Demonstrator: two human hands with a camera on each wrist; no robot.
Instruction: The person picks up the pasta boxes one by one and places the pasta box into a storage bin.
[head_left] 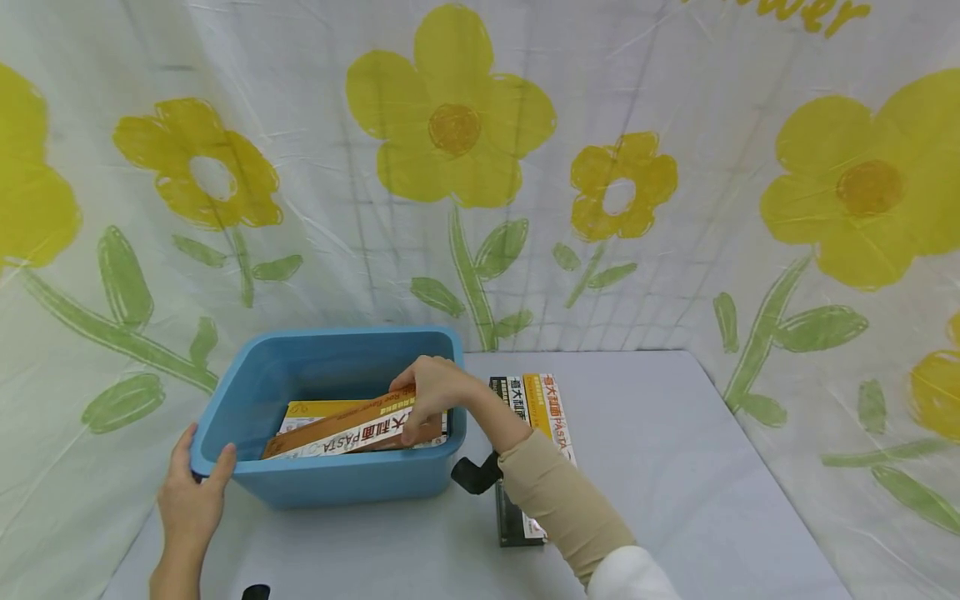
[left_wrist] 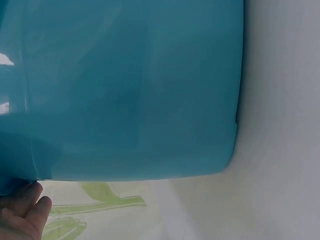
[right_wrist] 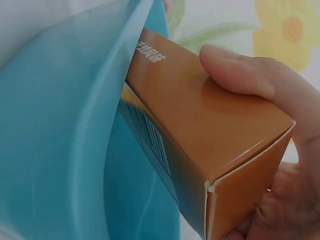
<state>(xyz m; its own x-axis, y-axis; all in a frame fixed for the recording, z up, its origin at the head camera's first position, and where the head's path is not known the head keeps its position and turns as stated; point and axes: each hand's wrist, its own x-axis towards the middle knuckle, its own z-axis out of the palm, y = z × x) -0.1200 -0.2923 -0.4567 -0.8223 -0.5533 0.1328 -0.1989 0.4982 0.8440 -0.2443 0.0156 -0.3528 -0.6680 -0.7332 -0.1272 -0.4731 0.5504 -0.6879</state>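
Note:
A blue plastic bin [head_left: 352, 483] stands on the table at left of centre. At its front left corner my left hand [head_left: 189, 496] grips the rim; in the left wrist view its fingers [left_wrist: 36, 210] show beside the bin wall [left_wrist: 125, 100]. My right hand [head_left: 438, 387] reaches over the bin's right part and holds an orange-brown pasta box [head_left: 337, 433] by one end. That box slants, its far end lower inside the bin. The right wrist view shows the thumb [right_wrist: 232, 75] across the box's top face [right_wrist: 200, 115]. Beneath it lies a yellow box [head_left: 318, 408], partly hidden.
Right of the bin, a black pasta box [head_left: 512, 521] and a yellow-and-white pasta box [head_left: 551, 404] lie on the white table [head_left: 675, 467], partly behind my right forearm. A flower-printed curtain [head_left: 525, 275] rises at the table's back edge.

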